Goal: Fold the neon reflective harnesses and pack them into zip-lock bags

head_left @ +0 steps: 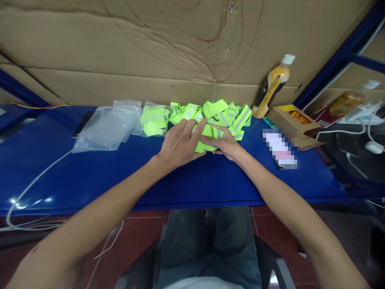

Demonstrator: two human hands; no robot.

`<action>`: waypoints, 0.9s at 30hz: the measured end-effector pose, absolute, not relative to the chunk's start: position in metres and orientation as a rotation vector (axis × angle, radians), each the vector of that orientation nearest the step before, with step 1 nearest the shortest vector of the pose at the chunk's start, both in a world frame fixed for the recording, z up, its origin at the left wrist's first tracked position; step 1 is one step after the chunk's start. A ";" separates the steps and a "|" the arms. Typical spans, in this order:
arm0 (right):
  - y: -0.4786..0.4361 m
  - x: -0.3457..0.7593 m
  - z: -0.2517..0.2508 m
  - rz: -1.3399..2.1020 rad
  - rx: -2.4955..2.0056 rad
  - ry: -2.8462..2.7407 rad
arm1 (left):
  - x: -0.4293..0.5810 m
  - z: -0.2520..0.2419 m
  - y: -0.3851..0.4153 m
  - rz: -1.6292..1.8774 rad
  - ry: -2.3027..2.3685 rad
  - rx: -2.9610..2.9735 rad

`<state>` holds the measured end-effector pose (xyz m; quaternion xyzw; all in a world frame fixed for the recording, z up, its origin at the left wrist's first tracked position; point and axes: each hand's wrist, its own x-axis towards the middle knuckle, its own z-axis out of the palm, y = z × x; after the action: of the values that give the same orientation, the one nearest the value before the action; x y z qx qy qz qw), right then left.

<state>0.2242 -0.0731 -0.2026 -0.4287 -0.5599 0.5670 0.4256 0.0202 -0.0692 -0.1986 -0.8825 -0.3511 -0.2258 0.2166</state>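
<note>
Between both hands I hold a folded neon-yellow reflective strap with grey stripes, just above the blue table. My left hand lies over its left side, fingers closed around it. From the right, my right hand grips the other end with the thumb across the front. Right behind the hands, more neon reflective straps lie in a loose heap. To their left is a clear bag with a folded neon strap inside. The undersides of the held strap and some fingertips are hidden.
Clear plastic bags lie at the left, partly over a dark phone. A drink bottle stands at the back right, beside an open cardboard box and a blurred-out phone. A white cable crosses the left side.
</note>
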 end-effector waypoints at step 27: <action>-0.082 0.218 -0.199 -0.192 -1.350 -2.379 | 0.018 -0.207 -0.052 -0.728 -1.259 -2.863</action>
<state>0.2185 -0.0815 -0.1989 -0.4827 -0.8503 -0.0686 0.1982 0.0179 -0.0519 -0.2067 -0.8910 -0.3920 -0.2265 -0.0347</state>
